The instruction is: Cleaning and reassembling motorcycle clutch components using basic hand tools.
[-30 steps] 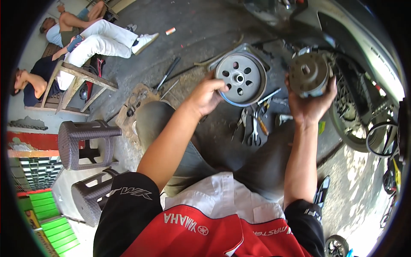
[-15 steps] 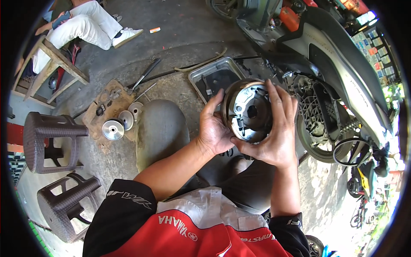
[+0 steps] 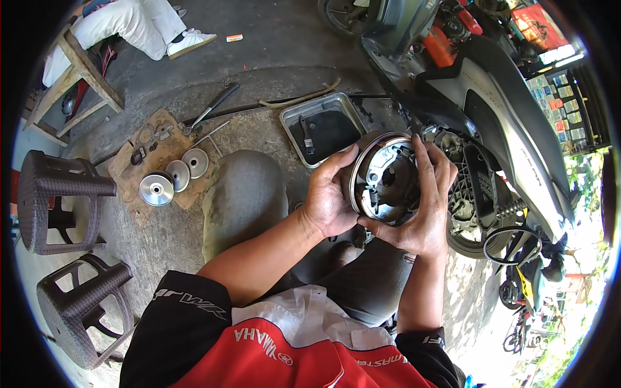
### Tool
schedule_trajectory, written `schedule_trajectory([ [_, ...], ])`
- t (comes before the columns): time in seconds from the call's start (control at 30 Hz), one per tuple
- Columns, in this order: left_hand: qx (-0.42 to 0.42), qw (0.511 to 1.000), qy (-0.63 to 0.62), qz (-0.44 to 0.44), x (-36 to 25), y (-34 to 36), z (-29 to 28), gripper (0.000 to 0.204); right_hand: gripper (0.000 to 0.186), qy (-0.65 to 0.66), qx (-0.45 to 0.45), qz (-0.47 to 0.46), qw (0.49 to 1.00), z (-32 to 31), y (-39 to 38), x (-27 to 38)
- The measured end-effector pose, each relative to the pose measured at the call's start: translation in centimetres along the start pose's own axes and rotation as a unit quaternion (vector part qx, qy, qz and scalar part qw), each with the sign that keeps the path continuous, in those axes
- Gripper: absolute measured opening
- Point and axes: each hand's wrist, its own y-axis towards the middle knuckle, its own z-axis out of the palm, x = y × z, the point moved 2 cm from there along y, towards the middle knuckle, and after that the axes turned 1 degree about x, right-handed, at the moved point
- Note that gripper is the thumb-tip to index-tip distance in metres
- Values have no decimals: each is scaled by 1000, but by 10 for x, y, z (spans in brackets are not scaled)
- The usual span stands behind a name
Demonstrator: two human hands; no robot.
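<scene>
Clutch drum (image 3: 354, 184) gripped along its left side by the left hand (image 3: 328, 199); clutch shoe assembly (image 3: 391, 180) clamped between fingers and thumb of the right hand (image 3: 424, 213). Assembly set at the drum's mouth, seating depth not discernible. Both held before the torso. Beyond, a brush (image 3: 307, 137) is contained in a metal tray (image 3: 333, 131); three metal discs (image 3: 156, 189) are laid out leftward.

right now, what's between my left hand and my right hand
The round metal assembly sits between the left hand and the right hand, touching both, its coil spring showing; this is seen in the head view.
</scene>
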Motion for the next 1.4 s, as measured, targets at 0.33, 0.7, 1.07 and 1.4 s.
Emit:
schedule_trajectory([
  [0.33, -5, 1000, -16, -25, 9, 5, -10, 71, 130, 26, -22, -41, 999, 7, -8, -12],
  [0.7, -8, 997, -70, -27, 20, 19, -18, 72, 102, 338, -187, 191, 902, 26, -54, -51],
  [1.07, 217, 493, 781, 315, 17, 16, 15, 70, 72, 803, -204, 271, 490, 76, -84, -57],
  [1.4, -56, 705, 582, 401, -115, -6, -22, 65, 84, 892, -104, 339, 279, 98, -86, -58],
])
